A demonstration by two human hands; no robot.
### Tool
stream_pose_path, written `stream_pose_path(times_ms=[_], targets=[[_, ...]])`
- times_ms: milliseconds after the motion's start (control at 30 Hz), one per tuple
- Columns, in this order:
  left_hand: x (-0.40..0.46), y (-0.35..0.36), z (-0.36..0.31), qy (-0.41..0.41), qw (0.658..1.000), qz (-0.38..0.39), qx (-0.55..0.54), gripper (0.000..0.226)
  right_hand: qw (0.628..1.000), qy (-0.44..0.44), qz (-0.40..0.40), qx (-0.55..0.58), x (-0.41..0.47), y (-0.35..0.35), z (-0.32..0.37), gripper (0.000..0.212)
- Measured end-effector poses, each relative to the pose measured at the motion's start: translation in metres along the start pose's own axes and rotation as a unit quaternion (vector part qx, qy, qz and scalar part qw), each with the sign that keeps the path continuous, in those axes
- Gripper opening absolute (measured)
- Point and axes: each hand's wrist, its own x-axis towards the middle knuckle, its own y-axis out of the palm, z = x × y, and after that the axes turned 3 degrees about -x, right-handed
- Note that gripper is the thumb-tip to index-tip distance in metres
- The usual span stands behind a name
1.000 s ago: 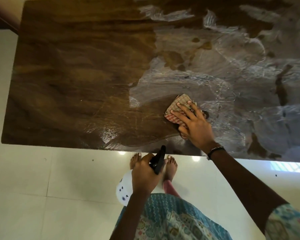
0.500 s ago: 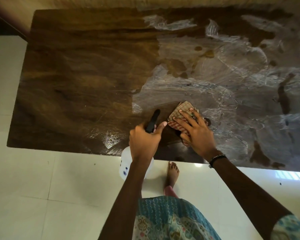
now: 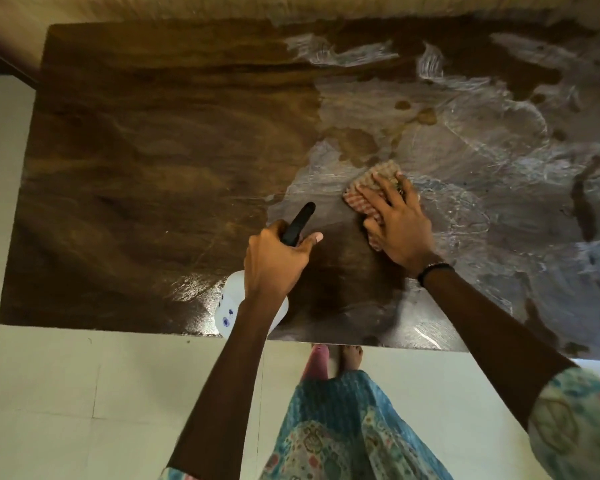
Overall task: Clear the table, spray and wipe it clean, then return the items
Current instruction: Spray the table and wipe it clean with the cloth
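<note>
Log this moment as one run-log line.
stage: spray/wipe | left hand: spray bottle, aimed at table | right hand: pressing cloth

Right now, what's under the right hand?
The right hand lies flat on a checked cloth, pressing it onto the wet, smeared table. Cloth edges show beyond the fingers; the part under the palm, and the tabletop beneath, are hidden.

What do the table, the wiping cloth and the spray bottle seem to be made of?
The table looks like dark polished wood or wood veneer: grain swirls show and wet patches shine. The cloth seems woven fabric, checked in red and cream, soft and folded under the right hand. The spray bottle in the left hand looks white plastic, with a black plastic nozzle.
</note>
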Motion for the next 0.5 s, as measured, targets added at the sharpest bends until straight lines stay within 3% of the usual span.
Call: stream_pose_path(times_ms=[133, 300, 433, 500], targets=[[0.012, -0.006, 0.001, -0.022, 0.999, -0.048, 0.008, 0.039, 0.999, -0.03, -0.007, -0.018, 0.047, 0.003, 0.052, 0.053], [0.026, -0.021, -0.005, -0.013, 0.999, -0.045, -0.015, 0.026, 0.985, -0.168, 0.045, -0.005, 0.05, 0.021, 0.109, 0.055], [0.041, -0.028, -0.014, -0.013, 0.999, -0.05, -0.001, 0.034, 0.95, -0.288, 0.08, -0.086, 0.001, 0.019, 0.064, 0.06], [0.05, -0.029, -0.016, -0.029, 0.999, -0.046, 0.008, 0.039, 0.956, -0.28, 0.038, -0.083, -0.008, 0.008, 0.023, 0.056]])
